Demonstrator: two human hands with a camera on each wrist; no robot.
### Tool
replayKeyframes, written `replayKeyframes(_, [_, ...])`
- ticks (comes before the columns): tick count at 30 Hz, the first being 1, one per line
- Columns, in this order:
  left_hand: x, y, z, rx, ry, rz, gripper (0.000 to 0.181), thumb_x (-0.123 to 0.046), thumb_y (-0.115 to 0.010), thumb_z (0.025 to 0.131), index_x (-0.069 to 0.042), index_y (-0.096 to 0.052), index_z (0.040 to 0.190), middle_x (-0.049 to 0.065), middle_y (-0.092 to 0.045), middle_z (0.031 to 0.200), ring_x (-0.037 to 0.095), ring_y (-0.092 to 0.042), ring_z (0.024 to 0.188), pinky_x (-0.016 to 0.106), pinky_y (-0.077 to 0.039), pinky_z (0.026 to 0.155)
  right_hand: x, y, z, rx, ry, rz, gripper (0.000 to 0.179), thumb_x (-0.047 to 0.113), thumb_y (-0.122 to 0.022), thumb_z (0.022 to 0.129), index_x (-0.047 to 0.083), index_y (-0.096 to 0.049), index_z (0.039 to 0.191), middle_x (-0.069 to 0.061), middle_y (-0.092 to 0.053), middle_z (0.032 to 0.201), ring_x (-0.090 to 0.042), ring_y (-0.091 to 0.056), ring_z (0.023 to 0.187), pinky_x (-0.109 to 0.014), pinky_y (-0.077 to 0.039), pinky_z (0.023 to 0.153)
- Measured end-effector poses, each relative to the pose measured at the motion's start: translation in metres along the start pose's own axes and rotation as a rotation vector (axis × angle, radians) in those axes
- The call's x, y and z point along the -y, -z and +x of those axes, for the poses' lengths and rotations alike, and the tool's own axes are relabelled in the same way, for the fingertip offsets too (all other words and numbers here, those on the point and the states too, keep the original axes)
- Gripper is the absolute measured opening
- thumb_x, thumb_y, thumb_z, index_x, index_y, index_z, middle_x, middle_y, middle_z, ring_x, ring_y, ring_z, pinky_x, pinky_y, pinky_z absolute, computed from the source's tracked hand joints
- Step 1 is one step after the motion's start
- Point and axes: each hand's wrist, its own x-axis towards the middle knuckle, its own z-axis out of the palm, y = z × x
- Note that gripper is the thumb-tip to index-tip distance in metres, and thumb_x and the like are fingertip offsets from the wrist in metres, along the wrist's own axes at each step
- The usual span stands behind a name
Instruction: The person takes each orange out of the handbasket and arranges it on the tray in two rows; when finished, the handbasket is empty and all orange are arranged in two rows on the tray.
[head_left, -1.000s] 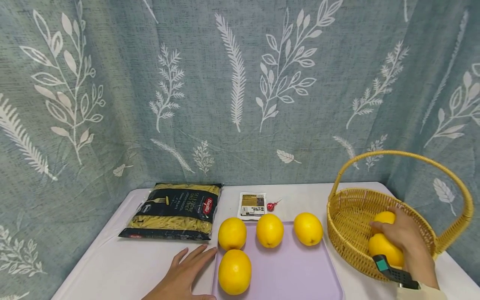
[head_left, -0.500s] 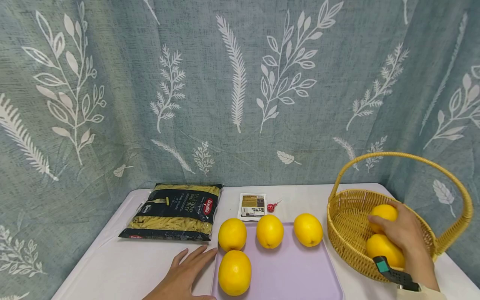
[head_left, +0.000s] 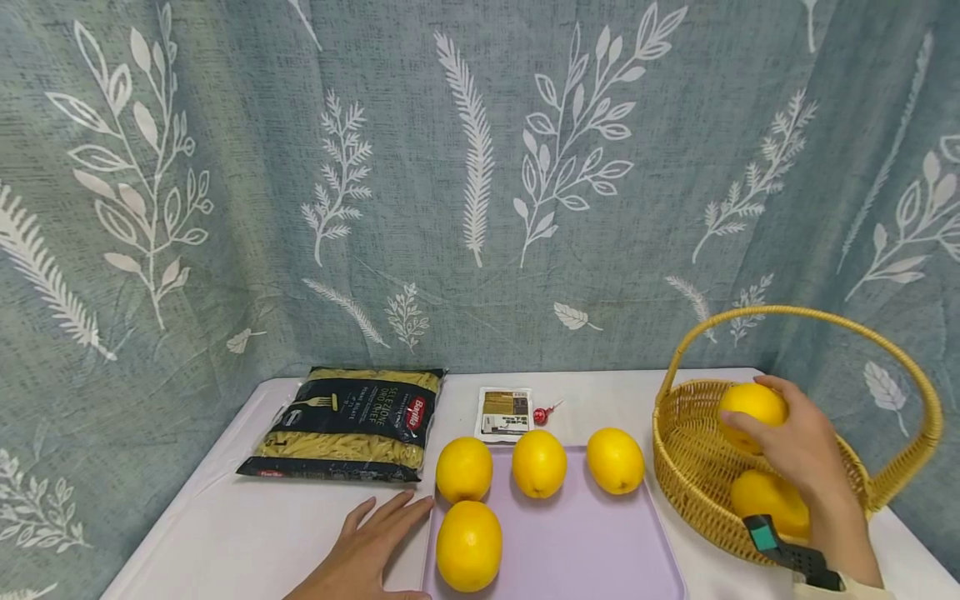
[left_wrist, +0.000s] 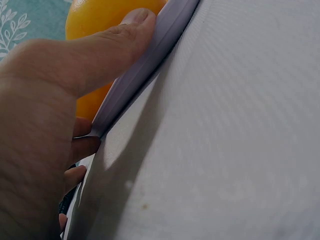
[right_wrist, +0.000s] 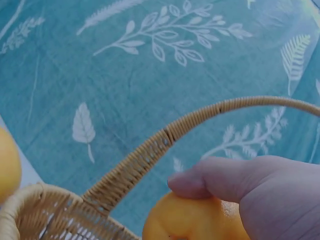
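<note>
My right hand (head_left: 802,433) grips a yellow lemon (head_left: 752,414) above the wicker basket (head_left: 693,492), under its arched handle. In the right wrist view the thumb (right_wrist: 195,182) presses on top of that lemon. Another lemon (head_left: 765,498) lies in the basket, partly covered by my wrist. My left hand (head_left: 367,550) rests at the left edge of the lilac tray (head_left: 585,542), fingers spread. Its thumb (left_wrist: 125,40) touches the tray's rim in the left wrist view. On the tray sit several lemons (head_left: 469,546), three along the far edge and one nearer.
A black-banded bag of penne pasta (head_left: 348,425) lies at the back left of the white table (head_left: 225,542). Behind the tray are a small flat packet (head_left: 505,414) and a red-wrapped lollipop (head_left: 543,414). A patterned curtain (head_left: 420,167) hangs close behind.
My right hand has lifted one lemon up from the basket's inside, while the other lemon stays down there. The left hand and the lemons on the tray have not moved.
</note>
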Motion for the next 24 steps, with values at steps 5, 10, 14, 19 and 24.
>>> replayKeyframes(5, [0.0, 0.0, 0.001, -0.001, 0.006, 0.0, 0.099, -0.068, -0.073, 0.078, -0.014, -0.042, 0.155, 0.015, -0.04, 0.16, 0.044, -0.031, 0.147, 0.076, -0.009, 0.116, 0.012, -0.002, -0.004, 0.02, 0.032, 0.019, 0.093, 0.051, -0.071, 0.092, 0.005, -0.025, 0.159, -0.034, -0.042, 0.14, -0.042, -0.058, 0.098, -0.034, -0.053, 0.064])
replayKeyframes(10, [0.001, 0.0, 0.0, -0.007, 0.0, -0.001, 0.099, -0.067, -0.073, 0.078, -0.013, -0.042, 0.154, 0.015, -0.041, 0.159, 0.044, -0.031, 0.147, 0.076, -0.009, 0.116, 0.028, -0.009, -0.01, 0.028, 0.111, 0.048, 0.086, 0.045, -0.075, 0.091, 0.006, -0.033, 0.155, -0.029, -0.046, 0.139, -0.038, -0.058, 0.099, -0.034, -0.052, 0.066])
replayKeyframes(14, [0.001, 0.0, 0.0, -0.002, 0.002, 0.0, 0.099, -0.067, -0.073, 0.078, -0.013, -0.042, 0.155, 0.014, -0.04, 0.159, 0.044, -0.031, 0.147, 0.076, -0.009, 0.116, 0.047, -0.017, -0.015, 0.039, 0.194, 0.102, 0.08, 0.038, -0.077, 0.09, 0.007, -0.038, 0.152, -0.025, -0.047, 0.139, -0.037, -0.057, 0.101, -0.035, -0.053, 0.07])
replayKeyframes(19, [0.001, 0.001, 0.0, 0.006, 0.006, -0.001, 0.098, -0.066, -0.073, 0.079, -0.014, -0.041, 0.155, 0.014, -0.04, 0.16, 0.043, -0.031, 0.147, 0.077, -0.009, 0.116, 0.069, -0.025, -0.022, 0.058, 0.235, 0.142, 0.079, 0.037, -0.078, 0.089, 0.007, -0.038, 0.151, -0.024, -0.046, 0.141, -0.038, -0.059, 0.104, -0.035, -0.055, 0.073])
replayKeyframes(24, [0.002, 0.001, 0.0, -0.005, -0.02, 0.0, 0.096, -0.065, -0.073, 0.079, -0.014, -0.042, 0.155, 0.014, -0.041, 0.159, 0.044, -0.032, 0.146, 0.076, -0.012, 0.116, 0.084, -0.041, -0.03, 0.054, 0.277, 0.219, 0.075, 0.031, -0.078, 0.09, 0.01, -0.04, 0.15, -0.022, -0.044, 0.142, -0.039, -0.062, 0.105, -0.035, -0.058, 0.073])
